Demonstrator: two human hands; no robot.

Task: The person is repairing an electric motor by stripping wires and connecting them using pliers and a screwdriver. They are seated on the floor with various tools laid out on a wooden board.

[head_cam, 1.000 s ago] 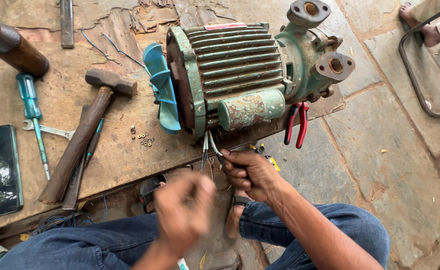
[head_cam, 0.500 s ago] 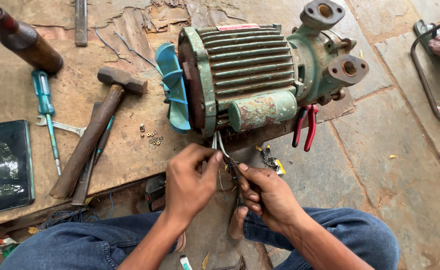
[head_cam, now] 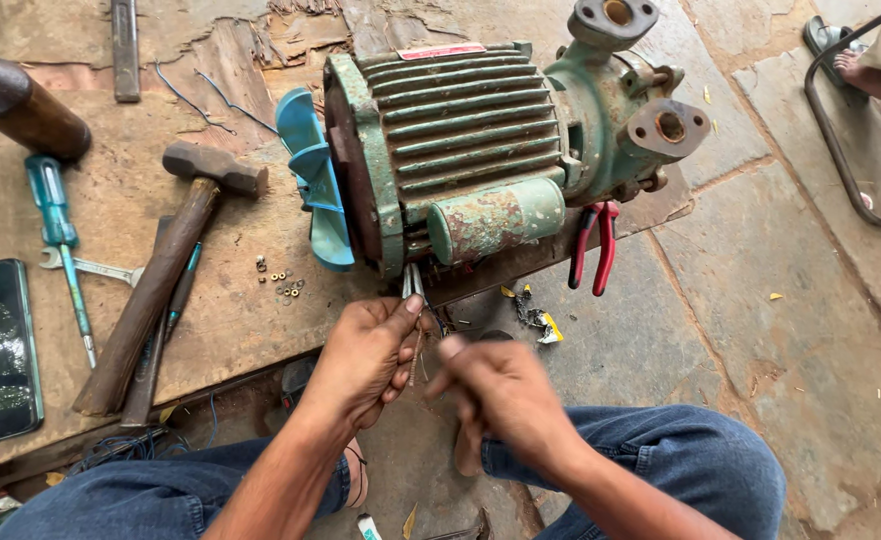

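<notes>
Pinching thin, springy wires (head_cam: 416,345) near their ends — left hand (head_cam: 361,355) clamped, right hand (head_cam: 501,390) closed beside it, grip unclear.

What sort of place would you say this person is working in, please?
Probably an informal repair spot on the ground, perhaps outdoors. A worn green electric motor pump lies on a scuffed wooden board over stone paving, with a hammer and screwdriver beside it, while both hands work wires at its base.

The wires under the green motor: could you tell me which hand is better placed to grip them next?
Left, probably: the left hand already pinches the wires; the right hand looks blurred, slightly lower.
</notes>
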